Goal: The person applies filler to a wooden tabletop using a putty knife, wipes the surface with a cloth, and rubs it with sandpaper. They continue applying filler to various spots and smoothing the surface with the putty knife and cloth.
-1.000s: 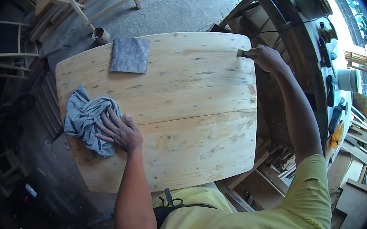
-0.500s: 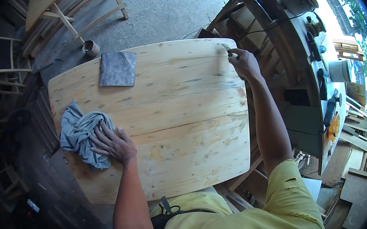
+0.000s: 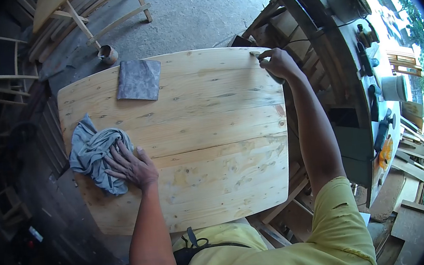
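Note:
A pale wooden tabletop with knots and putty-like patches lies in front of me. My left hand rests flat with spread fingers, partly on a crumpled grey-blue cloth and partly on the wood. At the far right corner my right hand is closed around a small tool, whose tip is at the wood; most of it is hidden by the fingers. A square grey marbled sheet lies near the far edge, left of the middle.
Beyond the far edge a small can stands on the concrete floor by a wooden frame. To the right, a workbench holds buckets and power tools. Wood scraps are piled past it.
My right hand has shifted slightly toward the far edge, and the tool tip has moved a little left. My left hand stays on the cloth. The view has shifted slightly.

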{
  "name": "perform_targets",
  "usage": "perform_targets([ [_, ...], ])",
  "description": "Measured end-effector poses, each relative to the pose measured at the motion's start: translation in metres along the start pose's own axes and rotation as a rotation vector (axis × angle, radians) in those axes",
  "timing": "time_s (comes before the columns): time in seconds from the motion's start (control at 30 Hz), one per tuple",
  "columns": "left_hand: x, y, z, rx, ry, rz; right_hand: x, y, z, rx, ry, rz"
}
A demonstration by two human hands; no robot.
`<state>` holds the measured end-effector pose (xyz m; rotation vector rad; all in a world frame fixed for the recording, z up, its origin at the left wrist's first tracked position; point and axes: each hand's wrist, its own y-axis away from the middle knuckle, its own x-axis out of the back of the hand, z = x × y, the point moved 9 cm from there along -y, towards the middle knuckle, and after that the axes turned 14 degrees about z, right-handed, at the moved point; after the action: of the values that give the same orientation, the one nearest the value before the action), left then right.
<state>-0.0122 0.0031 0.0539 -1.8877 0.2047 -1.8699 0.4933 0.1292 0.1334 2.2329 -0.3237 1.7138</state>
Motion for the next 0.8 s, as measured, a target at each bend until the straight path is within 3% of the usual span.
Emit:
perform_targets([
  [0.1, -0.001, 0.001, -0.001, -0.003, 0.003, 0.002, -0.008, 0.009, -0.004, 0.114, 0.039, -0.073],
  [0.17, -0.001, 0.001, -0.001, 0.002, 0.0, -0.007, -0.007, 0.003, 0.001, 0.113, 0.053, -0.113],
  [0.3, -0.002, 0.001, -0.001, 0.004, -0.01, -0.012, 0.004, -0.007, 0.011, 0.005, -0.028, -0.001],
  [0.43, -0.002, 0.0, 0.0, 0.0, -0.005, -0.006, 0.004, 0.023, 0.004, 0.134, 0.022, -0.175],
  [0.53, -0.001, 0.0, 0.0, -0.002, -0.001, 0.015, 0.015, 0.04, 0.018, 0.018, 0.0, -0.105],
  [0.63, 0.002, -0.001, 0.0, -0.01, -0.018, 0.044, 0.012, 0.042, 0.012, 0.038, -0.017, 0.023],
  [0.8, -0.001, 0.001, 0.0, -0.012, -0.023, 0.028, -0.012, 0.046, 0.015, 0.0, -0.036, 0.056],
])
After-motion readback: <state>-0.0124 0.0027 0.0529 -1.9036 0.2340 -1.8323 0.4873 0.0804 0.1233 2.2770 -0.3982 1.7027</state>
